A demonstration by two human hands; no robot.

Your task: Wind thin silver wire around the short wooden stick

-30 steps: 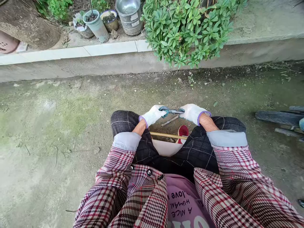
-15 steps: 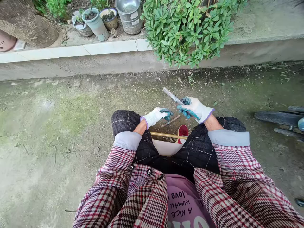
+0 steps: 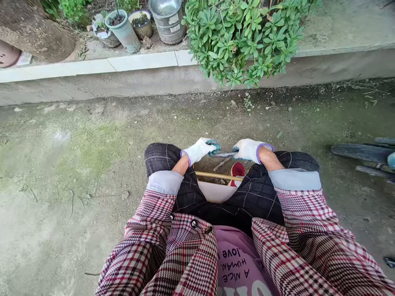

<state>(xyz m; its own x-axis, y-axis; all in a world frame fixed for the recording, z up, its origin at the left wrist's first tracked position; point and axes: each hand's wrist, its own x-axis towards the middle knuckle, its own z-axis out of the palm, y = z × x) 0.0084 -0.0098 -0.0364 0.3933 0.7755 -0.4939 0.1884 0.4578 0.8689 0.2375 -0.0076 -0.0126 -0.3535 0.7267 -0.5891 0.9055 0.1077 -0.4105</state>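
Observation:
My left hand (image 3: 202, 149), in a white glove with blue-green coated fingers, is closed at the left end of a grey tube (image 3: 224, 155) that looks wound with wire. Around its right end my right hand (image 3: 247, 149), gloved alike, is closed with the back of the hand up. The tube lies roughly level between the hands, above my lap; its ends are hidden in the gloves. Just below it slants a thin brownish stick (image 3: 221, 164). Whether a hand holds this stick, I cannot tell.
Between my knees are a yellowish rod (image 3: 216, 175) and a white surface (image 3: 214, 192), with a red shoe (image 3: 237, 169) beyond. A concrete ledge (image 3: 123, 84) carries pots, a metal bucket (image 3: 168, 24) and a leafy shrub (image 3: 243, 41). Dark wheels (image 3: 361, 154) stand at right.
My right hand has come down and turned over, bringing the tube from a raised slant to level between both hands. The thin stick has shifted slightly downward.

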